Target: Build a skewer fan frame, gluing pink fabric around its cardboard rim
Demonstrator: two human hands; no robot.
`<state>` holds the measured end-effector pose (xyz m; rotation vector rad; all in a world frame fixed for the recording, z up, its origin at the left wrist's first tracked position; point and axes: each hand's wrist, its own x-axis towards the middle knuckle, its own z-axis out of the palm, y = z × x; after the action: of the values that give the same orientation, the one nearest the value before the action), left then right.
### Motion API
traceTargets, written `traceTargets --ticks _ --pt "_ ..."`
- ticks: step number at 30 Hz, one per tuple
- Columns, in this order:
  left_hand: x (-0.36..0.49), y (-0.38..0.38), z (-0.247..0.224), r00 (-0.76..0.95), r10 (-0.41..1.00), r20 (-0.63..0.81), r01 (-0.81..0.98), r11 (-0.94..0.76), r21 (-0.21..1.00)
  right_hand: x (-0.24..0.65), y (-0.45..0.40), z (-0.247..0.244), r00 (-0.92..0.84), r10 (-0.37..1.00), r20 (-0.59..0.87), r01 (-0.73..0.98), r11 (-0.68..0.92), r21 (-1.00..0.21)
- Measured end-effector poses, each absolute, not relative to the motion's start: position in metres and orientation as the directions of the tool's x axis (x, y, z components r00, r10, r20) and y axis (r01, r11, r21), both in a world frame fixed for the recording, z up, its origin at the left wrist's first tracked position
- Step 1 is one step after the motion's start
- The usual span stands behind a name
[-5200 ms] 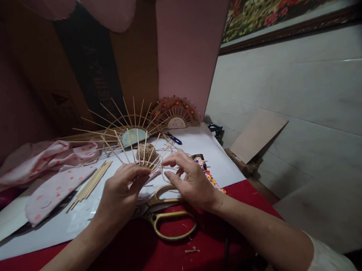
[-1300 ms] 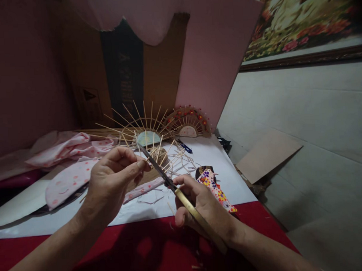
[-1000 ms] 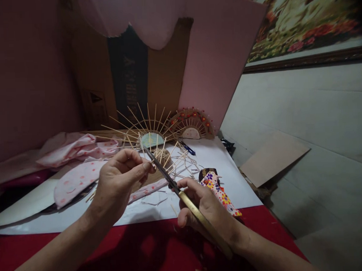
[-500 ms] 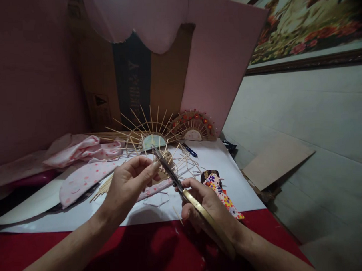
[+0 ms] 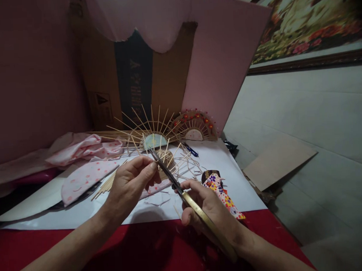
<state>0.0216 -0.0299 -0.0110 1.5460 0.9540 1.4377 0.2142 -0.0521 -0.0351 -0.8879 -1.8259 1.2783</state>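
Note:
My right hand (image 5: 205,206) grips a pair of scissors (image 5: 199,211) with brass-coloured handles and dark blades. The blades point up and left, passing just beside the fingertips of my left hand (image 5: 133,179). My left thumb and fingers are pinched together; what they hold is small and partly hidden behind them and the blades. Short thin sticks (image 5: 168,146) fan out just behind the blades. A ball of twine (image 5: 166,157) lies there too. Farther back stands a half-round frame of radiating sticks with a pale green half-disc (image 5: 154,141) at its base.
A brown half-round fan (image 5: 209,124) with red flowers leans against the pink board. Blue-handled snips (image 5: 191,150) and loose twine lie on the white sheet (image 5: 231,177). Floral cloth (image 5: 224,195) is at right; polka-dot fabric (image 5: 87,179) and a stick bundle (image 5: 107,186) are at left.
The scissor blades have shifted slightly left and look more closed, beside my left fingertips. Both hands stay in nearly the same place; the view has moved a little.

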Motion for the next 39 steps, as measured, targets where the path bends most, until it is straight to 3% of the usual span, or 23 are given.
traceTargets --ticks 5,17,39 --pt "0.0205 -0.0298 -0.0101 0.086 0.894 0.44 0.012 -0.442 0.897 0.2135 -0.0541 -0.0347 -0.479 0.87 0.119 0.182 0.231 -0.956" --pt "0.0225 -0.0304 -0.0122 0.132 0.902 0.41 -0.1 -0.4 0.911 0.2156 -0.0525 -0.0292 -0.553 0.821 0.144 0.143 0.263 -0.954" --pt "0.0231 -0.0356 -0.0071 0.134 0.877 0.461 0.102 -0.475 0.874 0.2143 -0.0542 -0.0289 -0.529 0.838 0.133 0.062 0.195 -0.979"
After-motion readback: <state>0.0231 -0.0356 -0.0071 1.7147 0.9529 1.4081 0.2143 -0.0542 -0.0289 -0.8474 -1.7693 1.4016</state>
